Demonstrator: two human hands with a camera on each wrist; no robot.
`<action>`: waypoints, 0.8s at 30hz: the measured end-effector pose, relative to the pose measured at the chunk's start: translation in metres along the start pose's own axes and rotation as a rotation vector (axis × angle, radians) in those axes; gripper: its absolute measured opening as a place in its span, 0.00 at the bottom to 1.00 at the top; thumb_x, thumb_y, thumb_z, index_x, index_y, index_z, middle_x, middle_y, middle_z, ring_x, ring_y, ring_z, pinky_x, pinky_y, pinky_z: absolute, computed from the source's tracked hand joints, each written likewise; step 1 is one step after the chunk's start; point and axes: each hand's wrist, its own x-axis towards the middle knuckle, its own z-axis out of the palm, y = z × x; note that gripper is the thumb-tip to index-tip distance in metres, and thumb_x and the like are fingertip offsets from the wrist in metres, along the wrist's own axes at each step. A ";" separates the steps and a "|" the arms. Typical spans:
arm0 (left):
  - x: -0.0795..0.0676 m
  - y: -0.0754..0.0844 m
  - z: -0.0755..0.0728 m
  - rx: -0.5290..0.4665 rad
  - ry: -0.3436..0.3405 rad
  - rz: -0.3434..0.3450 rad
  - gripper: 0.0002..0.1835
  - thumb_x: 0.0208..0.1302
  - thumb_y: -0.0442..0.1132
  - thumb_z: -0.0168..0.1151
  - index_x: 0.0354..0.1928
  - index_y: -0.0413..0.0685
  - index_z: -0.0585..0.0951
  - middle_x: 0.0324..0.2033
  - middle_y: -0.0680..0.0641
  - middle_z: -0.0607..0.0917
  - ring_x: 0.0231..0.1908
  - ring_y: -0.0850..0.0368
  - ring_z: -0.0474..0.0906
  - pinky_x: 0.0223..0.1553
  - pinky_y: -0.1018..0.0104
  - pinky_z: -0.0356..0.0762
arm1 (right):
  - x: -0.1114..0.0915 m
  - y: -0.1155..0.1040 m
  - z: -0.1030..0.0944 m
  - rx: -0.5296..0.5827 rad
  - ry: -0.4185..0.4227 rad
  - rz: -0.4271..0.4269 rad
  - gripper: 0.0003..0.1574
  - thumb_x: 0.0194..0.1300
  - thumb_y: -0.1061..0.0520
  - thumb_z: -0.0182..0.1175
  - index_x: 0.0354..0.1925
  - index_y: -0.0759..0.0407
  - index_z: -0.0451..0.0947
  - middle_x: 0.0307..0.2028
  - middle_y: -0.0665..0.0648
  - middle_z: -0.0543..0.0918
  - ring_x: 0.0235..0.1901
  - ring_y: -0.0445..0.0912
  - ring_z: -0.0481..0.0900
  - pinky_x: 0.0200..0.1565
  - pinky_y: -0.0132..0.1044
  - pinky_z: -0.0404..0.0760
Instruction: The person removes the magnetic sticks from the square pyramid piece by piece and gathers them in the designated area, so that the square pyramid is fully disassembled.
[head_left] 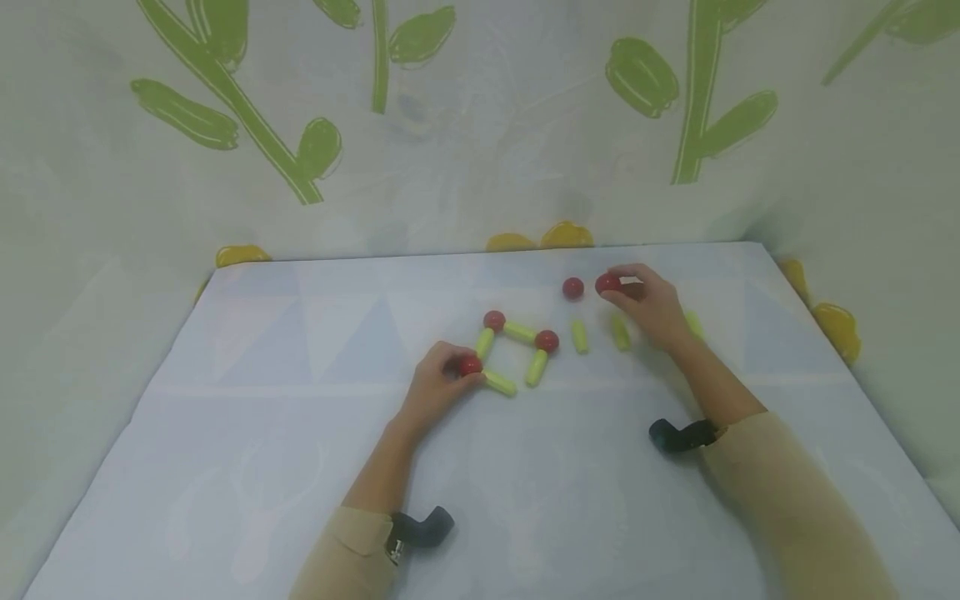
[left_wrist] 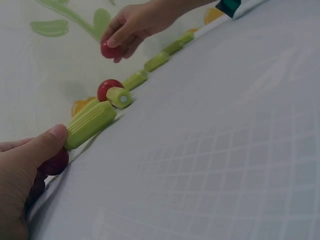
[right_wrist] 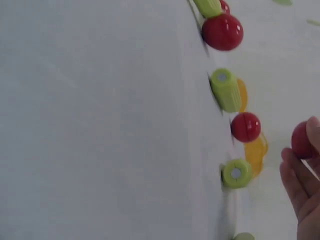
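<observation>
My left hand pinches a red ball at the near left corner of a shape made of red balls and yellow-green rods. In the left wrist view its thumb lies against the end of a ribbed rod, and the fingers partly hide the ball. Two more balls form the far corner and the right corner. The shape's near side is open between two rod ends. Held up in my right hand, between thumb and fingers, is another red ball.
One loose red ball lies left of my right hand. Loose rods stretch right of the shape: one rod, a second rod, and another rod partly behind the right wrist. A patterned wall rises behind the white table.
</observation>
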 end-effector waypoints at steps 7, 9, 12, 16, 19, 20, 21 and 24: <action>0.001 -0.001 -0.001 -0.013 -0.002 -0.011 0.19 0.53 0.47 0.71 0.46 0.56 0.78 0.40 0.57 0.77 0.44 0.62 0.73 0.49 0.62 0.75 | 0.024 0.011 -0.005 -0.022 -0.014 0.034 0.31 0.64 0.47 0.61 0.60 0.59 0.68 0.56 0.62 0.75 0.56 0.55 0.71 0.59 0.52 0.70; 0.001 -0.002 0.000 -0.021 -0.002 -0.011 0.19 0.52 0.47 0.71 0.46 0.56 0.78 0.40 0.57 0.77 0.44 0.62 0.73 0.49 0.62 0.75 | 0.030 0.013 -0.006 -0.026 -0.048 0.063 0.30 0.64 0.49 0.60 0.60 0.60 0.68 0.56 0.63 0.75 0.56 0.56 0.72 0.59 0.52 0.70; 0.002 -0.006 0.002 -0.025 -0.012 -0.014 0.19 0.52 0.50 0.71 0.46 0.58 0.78 0.40 0.58 0.77 0.44 0.63 0.73 0.49 0.63 0.75 | 0.036 0.018 -0.008 -0.040 -0.103 0.113 0.28 0.65 0.52 0.59 0.60 0.61 0.67 0.57 0.64 0.74 0.57 0.57 0.71 0.60 0.52 0.69; 0.002 -0.007 0.004 -0.025 -0.021 -0.015 0.19 0.53 0.52 0.70 0.46 0.59 0.78 0.40 0.58 0.77 0.44 0.63 0.73 0.48 0.64 0.76 | 0.039 0.022 -0.010 -0.057 -0.164 0.179 0.28 0.66 0.54 0.58 0.61 0.63 0.67 0.58 0.66 0.72 0.60 0.58 0.68 0.62 0.54 0.66; 0.002 -0.005 0.004 -0.017 -0.010 -0.006 0.19 0.52 0.50 0.71 0.46 0.58 0.78 0.39 0.58 0.77 0.44 0.63 0.73 0.48 0.62 0.76 | 0.040 0.023 -0.010 -0.053 -0.178 0.189 0.28 0.67 0.54 0.57 0.62 0.64 0.66 0.60 0.66 0.71 0.61 0.60 0.66 0.62 0.54 0.65; 0.001 -0.004 0.003 -0.013 -0.008 -0.004 0.19 0.52 0.49 0.71 0.46 0.57 0.78 0.39 0.58 0.77 0.43 0.63 0.73 0.48 0.62 0.76 | 0.041 0.023 -0.010 -0.052 -0.179 0.188 0.28 0.67 0.54 0.57 0.62 0.64 0.66 0.60 0.67 0.70 0.61 0.60 0.66 0.63 0.54 0.65; 0.001 -0.003 0.003 -0.008 -0.005 -0.003 0.19 0.52 0.49 0.71 0.46 0.57 0.78 0.39 0.58 0.77 0.43 0.63 0.73 0.48 0.62 0.76 | 0.041 0.023 -0.010 -0.051 -0.178 0.186 0.29 0.67 0.54 0.57 0.62 0.64 0.65 0.60 0.67 0.70 0.61 0.60 0.66 0.63 0.54 0.65; 0.001 -0.002 0.001 0.001 -0.002 0.003 0.19 0.53 0.47 0.71 0.46 0.56 0.78 0.39 0.58 0.77 0.43 0.63 0.73 0.48 0.63 0.76 | 0.043 0.026 -0.009 -0.049 -0.178 0.189 0.31 0.67 0.52 0.57 0.63 0.63 0.65 0.61 0.66 0.70 0.62 0.60 0.66 0.63 0.54 0.64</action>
